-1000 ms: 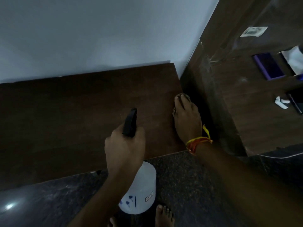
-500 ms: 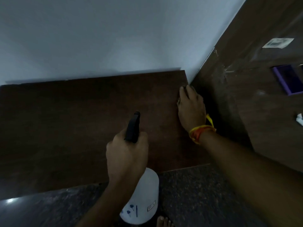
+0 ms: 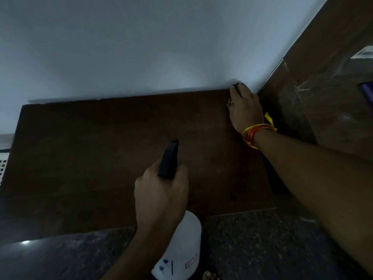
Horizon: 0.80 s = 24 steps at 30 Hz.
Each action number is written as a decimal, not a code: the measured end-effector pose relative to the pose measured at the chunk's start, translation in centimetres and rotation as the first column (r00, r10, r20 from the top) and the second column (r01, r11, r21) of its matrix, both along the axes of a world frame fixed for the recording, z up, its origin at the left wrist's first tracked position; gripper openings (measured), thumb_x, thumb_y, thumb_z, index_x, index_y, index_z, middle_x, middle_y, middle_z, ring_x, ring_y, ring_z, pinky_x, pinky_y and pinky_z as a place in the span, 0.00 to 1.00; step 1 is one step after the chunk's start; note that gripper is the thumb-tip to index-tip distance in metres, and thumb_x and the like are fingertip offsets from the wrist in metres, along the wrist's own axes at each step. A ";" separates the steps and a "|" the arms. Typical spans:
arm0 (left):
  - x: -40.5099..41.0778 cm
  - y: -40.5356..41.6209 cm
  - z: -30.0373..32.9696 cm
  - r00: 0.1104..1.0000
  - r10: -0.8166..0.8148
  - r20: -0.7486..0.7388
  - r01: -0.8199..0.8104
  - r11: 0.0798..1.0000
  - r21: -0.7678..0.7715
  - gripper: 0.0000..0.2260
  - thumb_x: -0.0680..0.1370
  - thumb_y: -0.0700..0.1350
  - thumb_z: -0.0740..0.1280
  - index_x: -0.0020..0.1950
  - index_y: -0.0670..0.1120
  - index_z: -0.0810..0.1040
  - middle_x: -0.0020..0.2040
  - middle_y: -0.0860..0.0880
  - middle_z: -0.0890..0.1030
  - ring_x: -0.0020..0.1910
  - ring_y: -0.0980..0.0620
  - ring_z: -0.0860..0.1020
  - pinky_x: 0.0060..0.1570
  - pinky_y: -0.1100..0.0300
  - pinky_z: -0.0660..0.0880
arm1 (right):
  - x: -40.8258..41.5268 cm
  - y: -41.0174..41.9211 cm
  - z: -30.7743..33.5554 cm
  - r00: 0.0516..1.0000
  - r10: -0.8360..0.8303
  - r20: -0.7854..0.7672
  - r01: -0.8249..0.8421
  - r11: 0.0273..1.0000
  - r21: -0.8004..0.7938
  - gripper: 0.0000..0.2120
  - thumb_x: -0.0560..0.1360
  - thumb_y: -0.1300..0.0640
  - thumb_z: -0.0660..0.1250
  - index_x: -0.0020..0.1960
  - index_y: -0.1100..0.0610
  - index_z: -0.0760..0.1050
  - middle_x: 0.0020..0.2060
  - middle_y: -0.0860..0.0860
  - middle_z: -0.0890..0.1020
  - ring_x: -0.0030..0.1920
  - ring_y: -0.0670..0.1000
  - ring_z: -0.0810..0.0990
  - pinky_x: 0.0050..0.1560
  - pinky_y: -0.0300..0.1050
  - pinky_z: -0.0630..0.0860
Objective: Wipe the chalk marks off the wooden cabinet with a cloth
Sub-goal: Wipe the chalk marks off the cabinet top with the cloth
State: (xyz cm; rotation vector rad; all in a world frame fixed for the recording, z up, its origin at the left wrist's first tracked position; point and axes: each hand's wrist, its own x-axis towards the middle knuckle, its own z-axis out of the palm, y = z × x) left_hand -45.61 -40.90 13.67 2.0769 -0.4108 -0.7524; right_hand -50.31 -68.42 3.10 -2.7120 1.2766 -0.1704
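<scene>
Pressing a dark cloth (image 3: 235,86) at the cabinet panel's (image 3: 101,148) top right corner, the right hand (image 3: 245,109) grips it; the left hand (image 3: 161,197) clasps a white spray bottle (image 3: 181,249).

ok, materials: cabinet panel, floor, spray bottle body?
Panel: dark brown wood or laminate look, faint grain, matte. Floor: speckled dark stone, likely granite, polished, with a bright glare spot. Bottle: translucent white, probably plastic, with a black sprayer head.
</scene>
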 end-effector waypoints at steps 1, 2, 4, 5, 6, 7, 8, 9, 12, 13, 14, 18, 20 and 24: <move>0.0 0.3 -0.2 1.000 0.008 0.003 -0.008 1.000 0.001 0.10 0.75 0.46 0.63 0.35 0.43 0.71 0.26 0.45 0.71 0.28 0.43 0.72 0.29 0.51 0.72 | -0.5 0.6 -0.2 1.000 0.003 -0.001 -0.003 1.000 -0.004 0.23 0.80 0.57 0.56 0.74 0.60 0.60 0.74 0.59 0.61 0.67 0.65 0.66 0.70 0.57 0.63; -0.1 0.5 -0.4 1.000 0.017 0.003 -0.017 1.000 0.006 0.11 0.75 0.45 0.64 0.34 0.44 0.70 0.26 0.45 0.71 0.28 0.44 0.72 0.29 0.52 0.71 | -1.3 1.4 -0.4 1.000 0.006 -0.001 -0.006 1.000 -0.009 0.23 0.80 0.57 0.57 0.74 0.61 0.61 0.73 0.60 0.62 0.68 0.65 0.65 0.70 0.57 0.63; -0.2 1.4 -0.6 0.999 0.029 0.015 -0.029 0.999 0.022 0.12 0.76 0.44 0.65 0.33 0.45 0.69 0.26 0.45 0.70 0.27 0.45 0.70 0.29 0.53 0.69 | -3.2 3.9 -1.0 1.000 0.002 -0.004 -0.003 1.000 -0.006 0.23 0.80 0.57 0.57 0.73 0.61 0.62 0.73 0.60 0.63 0.69 0.64 0.64 0.70 0.57 0.63; -0.2 1.8 -0.6 0.999 0.026 0.022 -0.027 0.999 0.026 0.13 0.76 0.44 0.66 0.33 0.45 0.69 0.26 0.46 0.70 0.26 0.46 0.69 0.29 0.53 0.69 | -4.3 5.2 -1.3 1.000 -0.007 -0.018 0.007 1.000 0.000 0.23 0.79 0.57 0.57 0.73 0.60 0.62 0.73 0.59 0.63 0.70 0.63 0.64 0.70 0.56 0.64; -0.3 2.3 -0.5 0.999 0.024 0.024 -0.025 0.999 0.023 0.12 0.76 0.44 0.66 0.33 0.44 0.69 0.26 0.46 0.69 0.26 0.47 0.68 0.28 0.53 0.68 | -5.3 6.4 -1.4 0.999 -0.017 -0.037 0.017 1.000 0.003 0.23 0.79 0.56 0.56 0.73 0.59 0.62 0.73 0.58 0.63 0.71 0.61 0.63 0.70 0.56 0.64; -0.3 2.6 -0.4 0.999 0.025 0.024 -0.025 1.000 0.016 0.11 0.76 0.44 0.65 0.34 0.43 0.71 0.25 0.46 0.70 0.26 0.48 0.69 0.28 0.54 0.68 | -6.3 7.5 -1.3 0.999 -0.023 -0.049 0.023 1.000 0.000 0.23 0.79 0.56 0.56 0.73 0.59 0.62 0.73 0.58 0.63 0.71 0.60 0.63 0.70 0.55 0.64; -0.4 3.0 -0.2 0.999 0.026 0.026 -0.026 1.000 0.007 0.11 0.75 0.44 0.65 0.35 0.41 0.72 0.25 0.46 0.71 0.25 0.48 0.69 0.28 0.54 0.68 | -7.2 8.5 -1.2 0.998 -0.029 -0.051 0.029 1.000 -0.004 0.23 0.79 0.56 0.55 0.73 0.60 0.63 0.73 0.58 0.64 0.71 0.60 0.63 0.70 0.55 0.64; -0.5 3.3 0.1 0.999 0.028 0.032 -0.028 1.000 -0.005 0.11 0.75 0.44 0.65 0.35 0.40 0.73 0.25 0.46 0.71 0.25 0.48 0.70 0.27 0.54 0.68 | -8.2 9.5 -1.1 0.998 -0.038 -0.042 0.038 0.999 -0.006 0.22 0.80 0.56 0.55 0.72 0.61 0.64 0.72 0.59 0.65 0.71 0.60 0.64 0.69 0.55 0.64; -0.6 4.4 0.6 0.998 0.034 0.056 -0.033 0.999 -0.027 0.12 0.75 0.45 0.65 0.35 0.39 0.72 0.25 0.46 0.70 0.25 0.48 0.69 0.27 0.55 0.66 | -10.7 12.6 -0.5 0.997 -0.075 -0.023 0.075 0.997 -0.010 0.22 0.79 0.59 0.58 0.72 0.61 0.65 0.71 0.60 0.66 0.71 0.61 0.65 0.69 0.55 0.65; -0.6 4.9 0.7 0.998 0.036 0.055 -0.035 0.999 -0.031 0.12 0.75 0.45 0.65 0.35 0.39 0.72 0.25 0.45 0.70 0.25 0.48 0.69 0.27 0.55 0.66 | -11.3 13.7 -0.3 0.996 -0.084 -0.022 0.084 0.996 -0.013 0.22 0.79 0.59 0.58 0.71 0.62 0.66 0.71 0.60 0.67 0.70 0.62 0.65 0.69 0.56 0.65; -0.6 5.4 0.8 0.998 0.036 0.052 -0.035 0.999 -0.035 0.12 0.75 0.45 0.65 0.35 0.39 0.73 0.26 0.44 0.71 0.26 0.47 0.69 0.27 0.55 0.66 | -11.8 14.7 -0.2 0.995 -0.094 -0.021 0.094 0.995 -0.015 0.22 0.78 0.60 0.59 0.71 0.62 0.66 0.71 0.60 0.67 0.70 0.63 0.65 0.69 0.56 0.65; -0.3 7.6 0.9 0.998 0.033 0.052 -0.032 0.999 -0.036 0.11 0.74 0.44 0.65 0.35 0.39 0.73 0.26 0.44 0.70 0.25 0.48 0.68 0.27 0.57 0.64 | -11.4 17.7 0.7 0.977 -0.208 -0.046 0.208 0.978 0.001 0.24 0.77 0.59 0.61 0.72 0.60 0.65 0.72 0.60 0.66 0.69 0.67 0.65 0.68 0.61 0.63; -0.1 8.6 0.7 0.999 0.036 0.040 -0.034 0.999 -0.041 0.11 0.74 0.44 0.65 0.35 0.39 0.73 0.26 0.45 0.71 0.25 0.48 0.68 0.27 0.56 0.65 | -10.3 19.4 1.0 0.972 -0.232 -0.034 0.232 0.973 0.000 0.24 0.76 0.60 0.63 0.71 0.60 0.66 0.70 0.61 0.68 0.66 0.68 0.67 0.67 0.62 0.65; 0.5 10.8 0.7 0.999 0.032 0.028 -0.031 0.999 -0.033 0.10 0.75 0.45 0.64 0.35 0.42 0.74 0.26 0.43 0.74 0.25 0.47 0.71 0.27 0.54 0.68 | -7.0 24.8 0.7 0.988 -0.144 -0.048 0.145 0.989 0.027 0.26 0.74 0.58 0.66 0.71 0.61 0.67 0.68 0.61 0.71 0.62 0.68 0.71 0.64 0.63 0.69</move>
